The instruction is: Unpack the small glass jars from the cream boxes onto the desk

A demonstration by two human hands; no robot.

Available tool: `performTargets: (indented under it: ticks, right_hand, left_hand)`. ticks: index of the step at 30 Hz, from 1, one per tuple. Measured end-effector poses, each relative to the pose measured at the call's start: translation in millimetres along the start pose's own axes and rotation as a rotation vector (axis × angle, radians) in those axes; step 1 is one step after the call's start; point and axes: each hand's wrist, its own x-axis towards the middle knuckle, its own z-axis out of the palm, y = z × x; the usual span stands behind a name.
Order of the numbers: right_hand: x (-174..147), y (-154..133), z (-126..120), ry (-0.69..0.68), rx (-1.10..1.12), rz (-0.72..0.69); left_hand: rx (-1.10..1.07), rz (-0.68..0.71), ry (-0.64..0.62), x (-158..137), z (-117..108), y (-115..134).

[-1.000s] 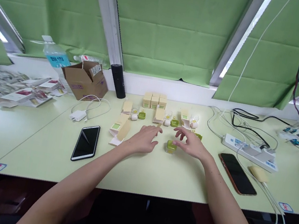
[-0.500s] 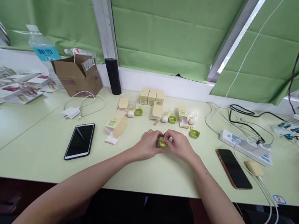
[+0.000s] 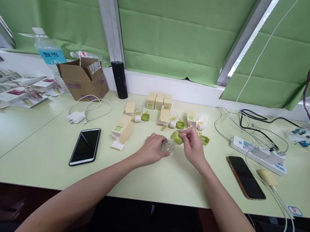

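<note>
The left hand [image 3: 153, 147] curls around the left side of the small clear cup [image 3: 168, 147], at the near middle of the table [image 3: 137, 181], while the right hand [image 3: 193, 145] pinches the green lid [image 3: 177, 137] by the cup's far right edge — I cannot tell if these two parts touch. To do this well, I think the left hand should hold the cup firmly but gently, and the right hand should avoid the green tray [image 3: 204, 140] at the right — it could be knocked.

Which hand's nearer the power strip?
Right: the right hand, holding a green lid, is left of the power strip; the left hand, on a clear jar, farther left.
</note>
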Motion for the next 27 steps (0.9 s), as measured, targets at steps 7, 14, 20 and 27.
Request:
performTargets:
  ticks: [7, 14, 20, 27]
  right_hand:
    - [13, 2, -4, 0.091, 0.401, 0.317]
    - [13, 0, -3, 0.134, 0.455, 0.36]
    - [13, 0, -3, 0.153, 0.441, 0.362]
    - [11, 3, -2, 0.121, 0.436, 0.372]
  left_hand:
    - [0.109, 0.08, -0.005, -2, -4, -5]
    - [0.27, 0.171, -0.001, 4, -23, -13]
    - [0.601, -0.088, 0.191, 15, -73, -39]
    - [0.742, -0.178, 0.146, 15, -80, -51]
